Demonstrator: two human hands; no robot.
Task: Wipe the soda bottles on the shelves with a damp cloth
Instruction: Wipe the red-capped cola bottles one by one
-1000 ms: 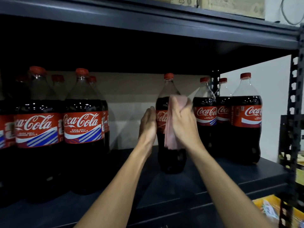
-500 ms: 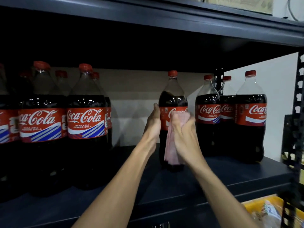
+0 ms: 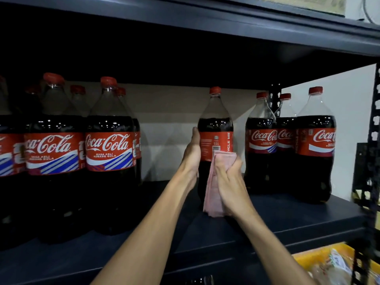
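**Wiping the lone bottle in the middle of the shelf**

We are working on the middle bottle (image 3: pixel 216 128), which is standing upright by itself on the dark shelf (image 3: pixel 267 221), in the gap between two groups. It is wearing a red cap and a red label, turned so that small print and a barcode are facing us. Dark soda is filling it up to the shoulder, and the neck above is showing clear.

Our left hand (image 3: pixel 192 155) is lying against the bottle's left side at label height, fingers stretched straight upward. Our right hand (image 3: pixel 228 182) is clenching the pink cloth (image 3: pixel 211 194), fingers curled round its bunched top. It is pressing the cloth to the bottle's lower front, just under the label, and the loose end is hanging down nearly to the shelf.

The left group of bottles (image 3: pixel 109 151) is standing well apart from it, logos facing out, each holding the same dark drink. The right group of bottles (image 3: pixel 261 145) is standing nearer. Below the shelf, at the lower right, a yellow crate (image 3: pixel 308 257) is holding wrapped packets, too blurred for us to read.
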